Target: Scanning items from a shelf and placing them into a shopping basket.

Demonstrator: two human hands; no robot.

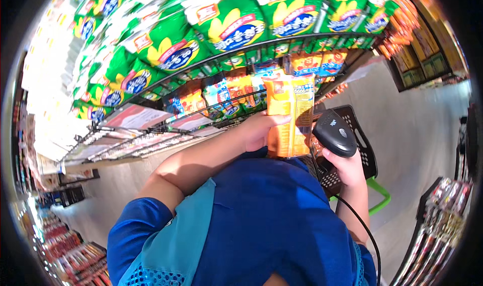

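Observation:
My left hand holds an orange and yellow snack bag upright, its thumb across the printed side that faces me. A barcode shows low on the bag's right part. In my right hand is a black handheld barcode scanner, its head just right of the bag. A black cable runs from the scanner down past my right forearm. Beyond the bag, green snack bags fill the upper wire rack, and smaller orange and blue bags hang or stand below them.
A black perforated basket with a green handle is below my right hand, near the floor. The rack's black wire edge curves across in front of me. Stocked shelves stand at right, others at lower left.

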